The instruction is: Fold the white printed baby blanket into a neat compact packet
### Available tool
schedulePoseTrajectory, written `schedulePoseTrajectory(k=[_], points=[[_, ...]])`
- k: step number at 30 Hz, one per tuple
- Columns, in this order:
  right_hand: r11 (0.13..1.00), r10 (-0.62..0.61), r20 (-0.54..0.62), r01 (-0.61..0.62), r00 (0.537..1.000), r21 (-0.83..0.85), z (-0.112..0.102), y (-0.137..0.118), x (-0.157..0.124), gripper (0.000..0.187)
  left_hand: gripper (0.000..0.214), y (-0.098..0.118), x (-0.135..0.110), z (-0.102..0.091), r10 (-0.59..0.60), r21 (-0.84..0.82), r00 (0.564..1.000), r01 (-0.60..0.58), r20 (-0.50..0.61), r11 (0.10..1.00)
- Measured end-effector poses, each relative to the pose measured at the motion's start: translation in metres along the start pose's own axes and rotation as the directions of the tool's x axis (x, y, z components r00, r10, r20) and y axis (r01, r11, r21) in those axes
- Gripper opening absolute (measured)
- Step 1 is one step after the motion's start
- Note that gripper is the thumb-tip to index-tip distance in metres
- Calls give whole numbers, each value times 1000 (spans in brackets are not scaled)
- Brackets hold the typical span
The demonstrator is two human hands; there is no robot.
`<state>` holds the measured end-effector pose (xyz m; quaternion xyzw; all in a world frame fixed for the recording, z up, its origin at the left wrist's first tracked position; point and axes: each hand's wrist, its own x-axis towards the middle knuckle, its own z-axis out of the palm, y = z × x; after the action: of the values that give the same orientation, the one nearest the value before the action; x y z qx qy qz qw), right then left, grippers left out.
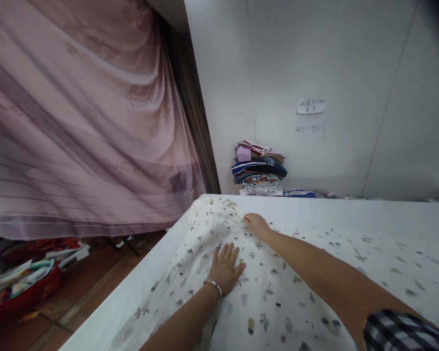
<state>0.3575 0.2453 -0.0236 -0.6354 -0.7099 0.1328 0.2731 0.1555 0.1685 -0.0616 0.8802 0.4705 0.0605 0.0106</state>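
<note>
Pinching a patterned cloth [270,292] by its edge, the right hand [256,226] works near the open, flattened left hand [225,268]; across the surface [139,279], lower centre to lower right, the cloth looks spread but unsmoothed.

This looks like a textile workshop: printed cloth [263,297] spreads over a long white surface [351,213] across the lower frame, and folded fabrics [259,168] stand piled before the pale wall [285,58] at centre. Handwritten notes [310,106], one reading "45-50", mark that wall, while a pink drape [106,122] fills the upper left above tiled floor [84,280].
</note>
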Motion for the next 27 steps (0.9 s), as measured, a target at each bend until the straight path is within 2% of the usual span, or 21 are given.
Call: schedulePoseTrajectory(k=[5, 9, 12, 14, 17, 22, 27], points=[[989, 101, -5, -100, 995, 112, -1, 8, 17, 25, 61, -2, 1, 4, -2, 16, 1000, 2, -7, 1000], [983, 69, 3, -68, 998, 169, 2, 13, 21, 30, 61, -2, 1, 3, -5, 15, 1000, 5, -2, 1000], [991, -19, 10, 18, 1000, 131, 5, 15, 20, 29, 60, 0, 0, 0, -4, 10, 1000, 4, -10, 1000], [996, -33, 17, 31, 999, 89, 8, 16, 20, 28, 59, 1, 0, -1, 3, 5, 1000, -3, -16, 1000], [999, 14, 28, -15, 1000, 47, 10, 16, 22, 28, 59, 1, 0, -1, 18, 10, 1000, -18, -15, 1000], [995, 95, 44, -94, 995, -26, 8, 8, 26, 10, 60, 0, 1, 0, 25, 18, 1000, -24, -10, 1000], [980, 190, 34, -188, 981, -62, 0, 1, 34, 19, 59, 0, 1, -3, 20, -14, 1000, -20, -1, 1000]])
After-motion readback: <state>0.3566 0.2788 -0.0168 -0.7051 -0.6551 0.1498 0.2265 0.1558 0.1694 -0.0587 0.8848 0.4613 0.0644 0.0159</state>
